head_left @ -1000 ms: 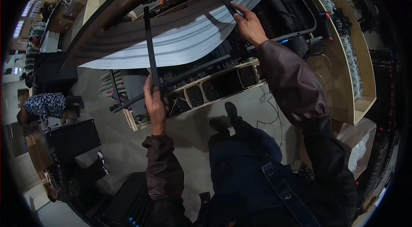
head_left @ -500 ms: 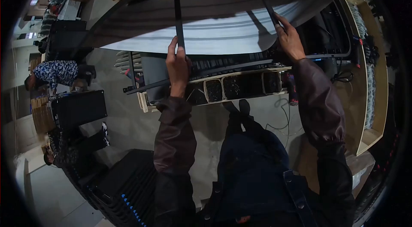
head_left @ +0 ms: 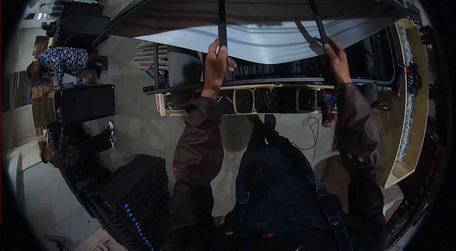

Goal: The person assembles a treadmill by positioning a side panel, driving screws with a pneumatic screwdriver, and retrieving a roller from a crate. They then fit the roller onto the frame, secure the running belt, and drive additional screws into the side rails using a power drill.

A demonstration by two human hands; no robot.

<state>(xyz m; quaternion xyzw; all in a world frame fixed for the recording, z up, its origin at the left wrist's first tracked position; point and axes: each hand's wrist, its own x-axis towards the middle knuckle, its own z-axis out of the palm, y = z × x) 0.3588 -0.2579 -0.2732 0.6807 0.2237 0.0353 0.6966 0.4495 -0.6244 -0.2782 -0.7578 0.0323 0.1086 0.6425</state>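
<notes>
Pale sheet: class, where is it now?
In the head view, the pale sheet spans the upper middle, crossed by dark bars, left hand and right hand near its lower edge.

I can't identify the small pieces [head_left: 267, 99] in the bins [head_left: 253, 101], too dark and tiny on my screen. The pale sheet [head_left: 266, 44] hides part of what lies behind it, and my view's bottom edge cuts off the apron [head_left: 280, 203] and the stack of black panels [head_left: 130, 180]

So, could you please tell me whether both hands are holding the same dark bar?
No, the left hand holds the left bar, while the right hand holds the separate right bar.
</notes>
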